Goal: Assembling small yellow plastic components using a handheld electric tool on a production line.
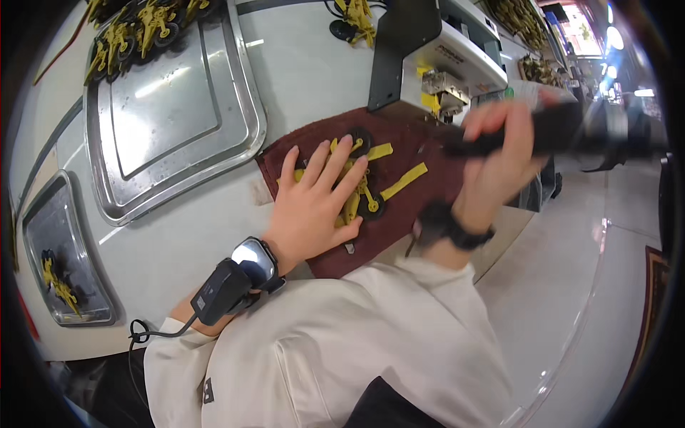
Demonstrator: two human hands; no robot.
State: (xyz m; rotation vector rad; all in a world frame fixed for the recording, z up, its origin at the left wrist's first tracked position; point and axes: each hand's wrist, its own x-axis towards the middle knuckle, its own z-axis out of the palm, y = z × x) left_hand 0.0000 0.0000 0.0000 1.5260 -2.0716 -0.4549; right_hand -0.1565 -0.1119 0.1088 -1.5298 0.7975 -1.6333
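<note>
White table (pixel 164 267) at left and centre, running along the far side and ending at right in an edge that drops to a glossy pale floor (pixel 564 278); wide open room over that floor. On the table, a large metal tray (pixel 168 85), rim reaching just beside the left corner of a maroon cloth (pixel 392 225); a widening wedge of white tabletop below the two. Yellow pieces with black wheels (pixel 132 39) heaped at the tray's far end. Cloth spread under the work, far edge close up against a white machine (pixel 457 60) with a dark side plate: tight there, looser toward the body. Small metal tray (pixel 61 228) out at far left, well apart from both hands, with another yellow piece (pixel 61 285) inside. At right, a long black object (pixel 560 128), blurred, kind hard to tell; gripped in the curled fingers of the right hand (pixel 503 157), raised near the cloth's right side. Left hand (pixel 314 196) open, palm down, fingers spread, over a yellow wheeled piece (pixel 351 208) on the cloth, left of its middle, partly hidden. Two yellow strips (pixel 404 181) on the cloth, pointing right from beside the piece.
</note>
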